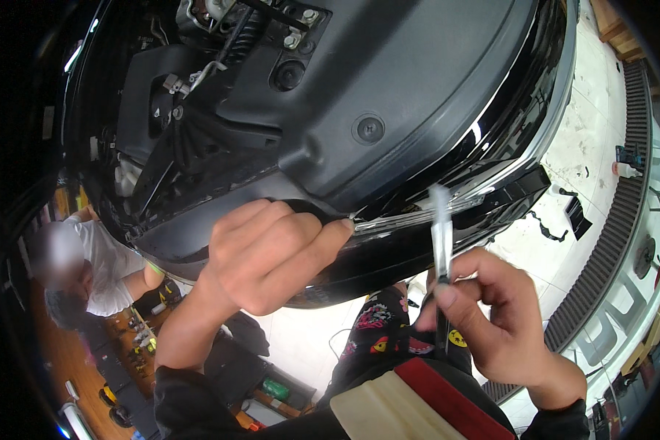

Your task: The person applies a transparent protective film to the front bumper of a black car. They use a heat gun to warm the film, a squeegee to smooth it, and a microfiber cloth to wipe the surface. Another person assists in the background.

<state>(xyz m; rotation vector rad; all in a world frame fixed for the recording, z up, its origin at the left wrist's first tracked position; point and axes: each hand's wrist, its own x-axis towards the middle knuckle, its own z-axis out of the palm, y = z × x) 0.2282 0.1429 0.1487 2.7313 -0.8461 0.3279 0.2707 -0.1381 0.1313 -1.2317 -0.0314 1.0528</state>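
My left hand [275, 257] is closed at the front edge of a black car, below the dark plastic engine-bay cover [411, 81]. Its thumb and forefinger pinch at the inner end of a shiny clear headlamp strip [411, 217]; what lies between them is too small to make out. Nearer to me, my right hand [502, 315] grips a slim cutter knife [441, 253] with a dark handle. The pale blade points up toward the headlamp and is blurred. The glossy black bumper [374, 273] curves beneath both.
Cream and red flat pads [389, 407] sit against my front. A person in a white shirt [103, 264] is at the left by a wooden bench [66, 381] with tools. Black scraps [578, 218] lie on the white floor, beside a dark floor grate [601, 279].
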